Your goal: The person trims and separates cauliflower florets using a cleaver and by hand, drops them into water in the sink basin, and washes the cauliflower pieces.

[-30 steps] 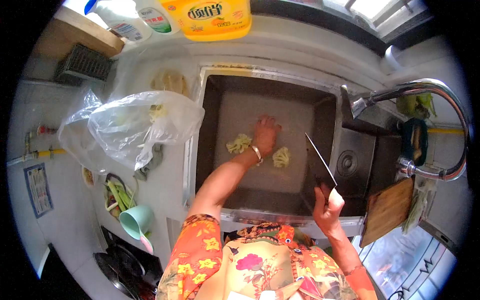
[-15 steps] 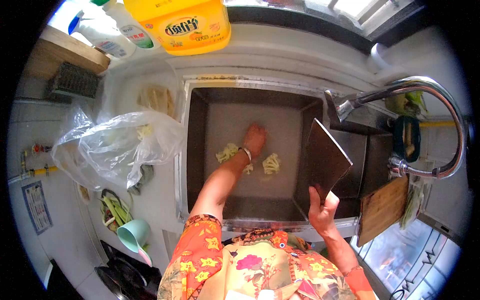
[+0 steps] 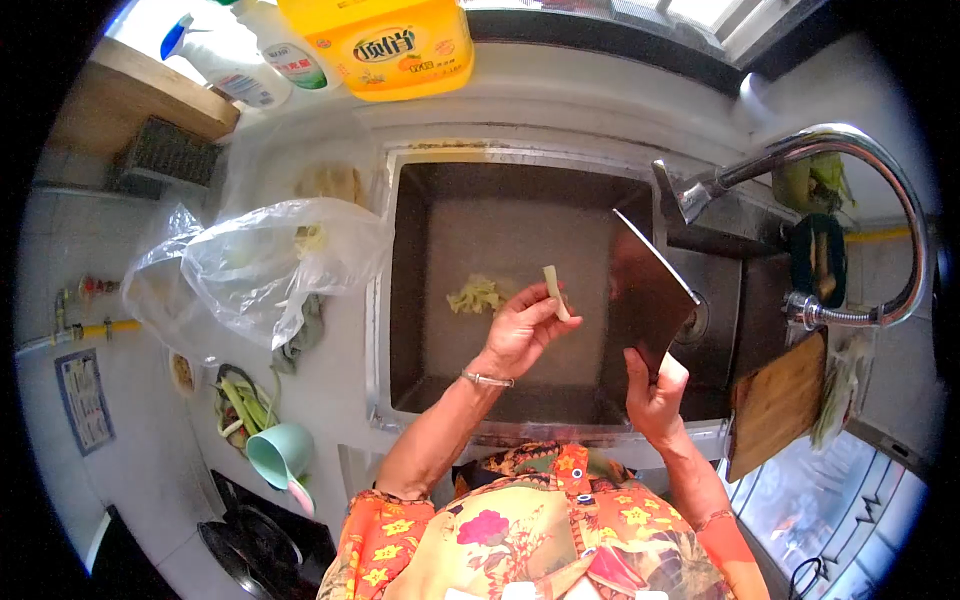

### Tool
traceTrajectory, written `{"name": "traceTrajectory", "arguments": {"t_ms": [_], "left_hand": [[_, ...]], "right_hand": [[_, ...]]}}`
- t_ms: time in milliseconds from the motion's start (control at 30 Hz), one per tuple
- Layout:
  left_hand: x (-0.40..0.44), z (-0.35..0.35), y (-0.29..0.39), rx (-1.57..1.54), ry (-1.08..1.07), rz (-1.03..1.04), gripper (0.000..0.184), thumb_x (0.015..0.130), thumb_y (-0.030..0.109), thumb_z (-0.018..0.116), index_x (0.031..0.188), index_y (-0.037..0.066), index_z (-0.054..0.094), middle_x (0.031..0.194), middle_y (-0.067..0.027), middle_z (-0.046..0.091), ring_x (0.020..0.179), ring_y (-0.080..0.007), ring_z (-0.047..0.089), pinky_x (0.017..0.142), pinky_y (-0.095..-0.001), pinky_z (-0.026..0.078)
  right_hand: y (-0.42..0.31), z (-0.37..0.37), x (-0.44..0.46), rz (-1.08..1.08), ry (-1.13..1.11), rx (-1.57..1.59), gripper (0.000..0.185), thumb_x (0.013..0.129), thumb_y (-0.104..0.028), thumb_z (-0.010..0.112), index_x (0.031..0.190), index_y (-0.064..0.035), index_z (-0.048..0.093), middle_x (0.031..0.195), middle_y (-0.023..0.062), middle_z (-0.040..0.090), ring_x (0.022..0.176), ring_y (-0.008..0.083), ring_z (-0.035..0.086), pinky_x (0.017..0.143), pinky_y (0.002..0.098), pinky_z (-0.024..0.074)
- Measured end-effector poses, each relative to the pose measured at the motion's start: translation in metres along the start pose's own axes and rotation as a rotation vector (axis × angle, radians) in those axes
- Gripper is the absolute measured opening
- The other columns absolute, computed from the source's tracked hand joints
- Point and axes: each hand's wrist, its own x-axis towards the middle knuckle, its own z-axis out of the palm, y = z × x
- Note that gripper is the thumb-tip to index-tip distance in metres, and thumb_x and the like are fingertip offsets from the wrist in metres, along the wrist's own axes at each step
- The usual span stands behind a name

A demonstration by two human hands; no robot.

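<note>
My left hand (image 3: 530, 325) is raised over the left sink basin (image 3: 520, 215), thumb and fingers pinching a slim, pale cauliflower stalk (image 3: 551, 281). Beyond the wrist, some pale cauliflower florets (image 3: 475, 295) lie on the basin floor. To the right, my right hand (image 3: 656, 396) grips a cleaver (image 3: 645, 290). Its broad, dark blade is tilted upright over the divider between the basins, the bright edge facing up and right. The fingers hide the cleaver's handle.
A clear plastic bag (image 3: 270, 255) with pale pieces inside lies left of the sink. A chrome faucet (image 3: 905, 215) arches at the right, near a wooden cutting board (image 3: 778, 405). A yellow jug (image 3: 385, 50) stands behind; a mint-green cup (image 3: 281, 453) is at lower left.
My left hand has come up from the basin floor towards me and now holds a stalk. The florets on the right are no longer visible. My right hand still grips the cleaver.
</note>
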Motion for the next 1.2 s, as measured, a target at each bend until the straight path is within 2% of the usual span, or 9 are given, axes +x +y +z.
{"name": "traceTrajectory", "arguments": {"t_ms": [133,167,200,267,300,333,433,833,1200], "left_hand": [[-0.027,0.024,0.003,-0.066,0.036,-0.015,0.021,0.091,0.004,0.055,0.111,-0.001,0.057,0.093,-0.0103,0.063,0.088,-0.0221,0.064,0.086,-0.0431,0.055],[-0.033,0.026,0.002,-0.085,0.008,-0.008,0.021,0.091,0.005,0.056,0.111,-0.001,0.057,0.095,-0.0107,0.064,0.089,-0.0219,0.064,0.084,-0.0414,0.056],[-0.039,0.025,0.0,-0.086,0.007,-0.007,0.021,0.091,0.005,0.056,0.111,-0.001,0.057,0.095,-0.0107,0.064,0.089,-0.0219,0.064,0.084,-0.0414,0.056],[-0.047,0.026,-0.002,-0.268,-0.035,-0.008,0.021,0.089,0.005,0.059,0.11,-0.001,0.057,0.096,-0.0116,0.065,0.087,-0.0211,0.065,0.081,-0.0388,0.056],[-0.047,0.031,-0.002,-0.15,0.111,-0.01,0.021,0.088,0.004,0.06,0.109,0.0,0.057,0.095,-0.0125,0.065,0.083,-0.0207,0.066,0.076,-0.036,0.057],[-0.047,0.037,-0.002,-0.031,0.255,-0.029,0.021,0.088,0.003,0.061,0.108,0.001,0.057,0.093,-0.0135,0.066,0.079,-0.0203,0.067,0.071,-0.0333,0.058],[-0.054,0.042,-0.004,-0.152,0.211,-0.037,0.022,0.087,0.003,0.061,0.108,0.0,0.057,0.091,-0.0143,0.066,0.078,-0.0218,0.068,0.068,-0.0319,0.06],[-0.067,0.043,-0.002,-0.224,0.09,-0.045,0.027,0.087,-0.001,0.057,0.114,0.001,0.055,0.095,-0.0173,0.065,0.081,-0.0225,0.068,0.066,-0.0287,0.06],[-0.073,0.058,-0.001,-0.257,0.072,-0.069,0.019,0.086,0.001,0.06,0.104,0.001,0.056,0.094,-0.016,0.065,0.085,-0.0221,0.066,0.075,-0.0348,0.058]], "right_hand": [[-0.007,-0.006,0.003,-0.263,-0.017,-0.11,0.028,0.083,0.003,0.057,0.11,0.0017,0.062,0.07,0.0108,0.059,0.053,0.0219,0.054,0.051,0.0301,0.0442],[-0.013,-0.003,0.002,-0.223,0.035,-0.054,0.005,0.085,-0.001,0.061,0.083,0.0033,0.062,0.061,0.0114,0.053,0.05,0.02,0.051,0.046,0.0295,0.0373],[-0.013,-0.003,0.0,-0.225,0.035,-0.054,0.005,0.085,-0.001,0.061,0.083,0.0033,0.062,0.061,0.0114,0.053,0.05,0.02,0.051,0.046,0.0295,0.0373],[-0.01,-0.005,-0.003,-0.367,0.003,-0.146,0.017,0.082,0.001,0.062,0.098,0.0057,0.063,0.063,0.0112,0.055,0.052,0.0213,0.053,0.047,0.0302,0.0408],[-0.01,-0.009,-0.005,-0.445,-0.042,-0.183,0.032,0.077,0.002,0.064,0.108,0.0059,0.061,0.065,0.0101,0.056,0.052,0.0222,0.053,0.048,0.0312,0.0426],[-0.011,-0.009,-0.007,-0.446,-0.04,-0.184,0.032,0.077,0.002,0.064,0.108,0.0059,0.061,0.065,0.0101,0.056,0.052,0.0222,0.053,0.048,0.0312,0.0426],[-0.012,-0.008,-0.009,-0.595,-0.052,-0.195,0.038,0.07,-0.005,0.067,0.107,0.0019,0.064,0.056,0.0044,0.047,0.046,0.0185,0.048,0.043,0.0307,0.0387],[-0.02,-0.006,-0.01,-0.649,-0.041,-0.162,0.038,0.067,-0.005,0.067,0.104,0.0021,0.065,0.056,0.0028,0.047,0.047,0.0174,0.049,0.044,0.0302,0.0404],[-0.017,-0.006,-0.01,-0.653,-0.026,-0.147,0.039,0.068,-0.008,0.067,0.105,0.0015,0.064,0.059,0.0036,0.049,0.048,0.0181,0.05,0.045,0.0307,0.0412]]}}
